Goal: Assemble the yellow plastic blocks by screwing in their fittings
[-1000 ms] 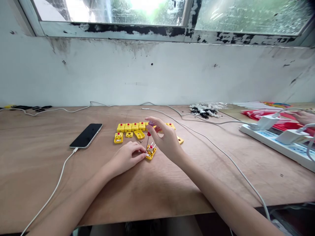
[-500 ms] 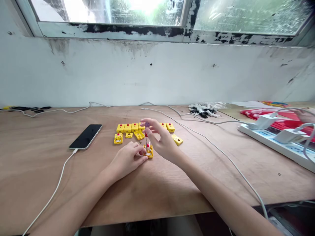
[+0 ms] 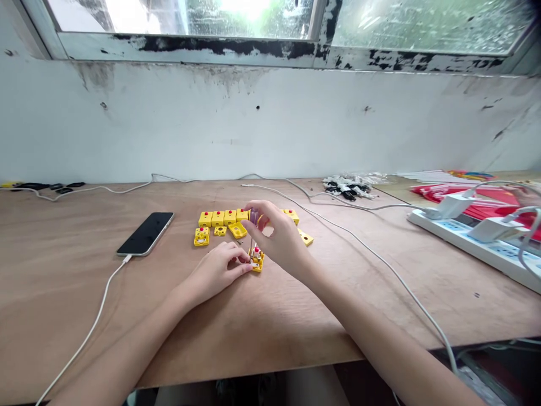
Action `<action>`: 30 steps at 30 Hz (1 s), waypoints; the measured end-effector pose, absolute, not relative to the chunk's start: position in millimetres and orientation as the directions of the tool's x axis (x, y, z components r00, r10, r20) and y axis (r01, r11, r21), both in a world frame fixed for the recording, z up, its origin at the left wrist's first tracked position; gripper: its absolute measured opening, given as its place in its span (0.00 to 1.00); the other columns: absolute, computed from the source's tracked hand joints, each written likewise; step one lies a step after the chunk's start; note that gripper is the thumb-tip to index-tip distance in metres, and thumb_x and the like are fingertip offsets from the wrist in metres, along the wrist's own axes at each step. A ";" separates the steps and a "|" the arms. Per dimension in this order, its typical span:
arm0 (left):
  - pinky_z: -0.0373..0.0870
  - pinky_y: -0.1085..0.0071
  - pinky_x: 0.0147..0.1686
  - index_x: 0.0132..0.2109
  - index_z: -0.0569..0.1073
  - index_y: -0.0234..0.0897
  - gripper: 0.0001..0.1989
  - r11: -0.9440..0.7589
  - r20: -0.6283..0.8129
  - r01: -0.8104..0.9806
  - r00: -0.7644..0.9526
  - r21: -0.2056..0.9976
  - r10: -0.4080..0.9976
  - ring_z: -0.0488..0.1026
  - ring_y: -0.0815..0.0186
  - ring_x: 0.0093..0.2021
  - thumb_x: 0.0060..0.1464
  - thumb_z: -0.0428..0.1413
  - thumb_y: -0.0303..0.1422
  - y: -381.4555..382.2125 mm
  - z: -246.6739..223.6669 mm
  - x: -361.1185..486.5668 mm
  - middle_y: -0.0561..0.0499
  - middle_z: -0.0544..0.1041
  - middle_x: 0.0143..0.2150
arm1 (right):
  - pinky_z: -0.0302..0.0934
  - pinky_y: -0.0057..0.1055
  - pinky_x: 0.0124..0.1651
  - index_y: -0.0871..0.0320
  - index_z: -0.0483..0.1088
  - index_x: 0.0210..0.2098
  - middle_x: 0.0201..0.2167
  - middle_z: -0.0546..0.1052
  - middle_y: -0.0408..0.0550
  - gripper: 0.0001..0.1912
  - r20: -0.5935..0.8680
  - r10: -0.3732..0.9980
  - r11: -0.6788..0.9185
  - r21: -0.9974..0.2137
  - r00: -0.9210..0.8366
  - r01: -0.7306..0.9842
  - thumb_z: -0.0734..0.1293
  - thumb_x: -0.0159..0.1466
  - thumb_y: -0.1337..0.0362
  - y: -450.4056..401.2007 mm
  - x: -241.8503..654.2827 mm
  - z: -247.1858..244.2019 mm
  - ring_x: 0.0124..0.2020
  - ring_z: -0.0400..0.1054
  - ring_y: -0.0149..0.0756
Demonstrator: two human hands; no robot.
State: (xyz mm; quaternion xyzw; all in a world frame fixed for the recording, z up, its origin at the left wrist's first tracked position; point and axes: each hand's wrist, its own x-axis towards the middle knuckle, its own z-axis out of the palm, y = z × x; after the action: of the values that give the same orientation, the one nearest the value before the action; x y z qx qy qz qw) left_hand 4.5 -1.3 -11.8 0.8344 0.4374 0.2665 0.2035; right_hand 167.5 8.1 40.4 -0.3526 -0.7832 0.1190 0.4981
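Both bare forearms reach in from the bottom of the view to a plywood worktop [image 3: 63, 282] beneath a stained white wall [image 3: 169, 118] and a wet window [image 3: 422, 20].

The left hand [image 3: 215, 269] is curled nearly closed, its fingertips [image 3: 246, 260] pressed against the edge of an open yellow plastic block [image 3: 257, 261], which lies on the worktop with small red and metal parts showing inside. The right hand [image 3: 274, 237] sits just above that block, with its thumb and fingers pinched around a small purple-topped part [image 3: 254, 216]. A thin metal pin [image 3: 251, 243] runs down from this part to the block's top; its exact kind is too small to tell.

Just beyond the hands, 4 closed yellow blocks [image 3: 224, 217] stand side by side with red dots on top. Nearby lie 3 open yellow blocks [image 3: 220, 230] and, to the right, 2 more yellow blocks [image 3: 291, 216].

To the left lies a black smartphone [image 3: 146, 233] on a white charging cable [image 3: 99, 304]. To the right is a white power strip [image 3: 465, 242] with plugged-in adapters [image 3: 454, 206], beyond a pile of small black-and-white parts [image 3: 349, 187].
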 end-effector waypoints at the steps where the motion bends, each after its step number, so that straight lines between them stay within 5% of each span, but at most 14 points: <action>1: 0.64 0.69 0.35 0.35 0.73 0.39 0.08 -0.536 0.269 0.622 0.475 0.571 0.838 0.68 0.64 0.36 0.56 0.54 0.38 -1.3 -11.5 4.6 0.51 0.73 0.34 | 0.63 0.31 0.35 0.56 0.66 0.42 0.35 0.73 0.45 0.09 0.700 0.669 0.719 -0.525 -0.250 0.455 0.64 0.61 0.66 8.1 168.2 39.6 0.28 0.65 0.30; 10: 0.62 0.70 0.33 0.32 0.73 0.39 0.09 -0.479 0.239 0.699 0.418 0.531 0.876 0.67 0.64 0.34 0.56 0.54 0.37 -6.8 -5.5 8.7 0.52 0.72 0.31 | 0.65 0.29 0.37 0.55 0.67 0.42 0.37 0.76 0.45 0.09 0.650 0.707 0.707 -0.654 -0.279 0.268 0.57 0.67 0.62 4.7 169.8 42.1 0.33 0.71 0.29; 15: 0.62 0.69 0.33 0.30 0.72 0.38 0.09 -0.495 0.246 0.699 0.432 0.516 0.868 0.68 0.63 0.34 0.56 0.54 0.37 -7.2 -4.7 8.7 0.52 0.72 0.31 | 0.64 0.31 0.34 0.56 0.70 0.39 0.31 0.77 0.44 0.07 0.741 0.666 0.686 -0.562 -0.088 0.461 0.63 0.63 0.63 7.8 167.0 36.8 0.26 0.69 0.30; 22: 0.62 0.69 0.32 0.29 0.69 0.38 0.10 -0.499 0.254 0.700 0.432 0.510 0.866 0.68 0.63 0.35 0.55 0.54 0.37 -7.6 -4.2 8.7 0.53 0.73 0.31 | 0.66 0.32 0.44 0.53 0.67 0.47 0.44 0.76 0.46 0.12 0.686 0.660 0.751 -0.598 -0.306 0.280 0.58 0.66 0.65 -1.0 163.3 39.4 0.44 0.71 0.32; 27: 0.63 0.69 0.33 0.31 0.71 0.39 0.09 -0.485 0.240 0.720 0.423 0.497 0.874 0.68 0.63 0.35 0.55 0.53 0.37 -8.1 -4.0 9.3 0.52 0.73 0.31 | 0.65 0.32 0.37 0.57 0.70 0.42 0.34 0.77 0.45 0.09 0.757 0.636 0.731 -0.529 -0.149 0.431 0.62 0.63 0.66 3.4 162.9 36.4 0.30 0.70 0.31; 30: 0.63 0.69 0.33 0.30 0.71 0.38 0.10 -0.501 0.257 0.704 0.432 0.504 0.864 0.68 0.63 0.35 0.56 0.53 0.38 -8.7 -3.6 9.3 0.52 0.73 0.32 | 0.64 0.32 0.37 0.57 0.70 0.40 0.32 0.77 0.45 0.07 0.802 0.582 0.741 -0.455 -0.134 0.495 0.64 0.62 0.65 3.3 162.6 35.8 0.31 0.68 0.33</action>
State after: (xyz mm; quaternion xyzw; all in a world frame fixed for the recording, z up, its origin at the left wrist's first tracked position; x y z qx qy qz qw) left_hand 9.3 -8.7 -3.6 0.8304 0.4721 0.2470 0.1628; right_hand 162.6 3.3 35.8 -0.3579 -0.7520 0.0395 0.5521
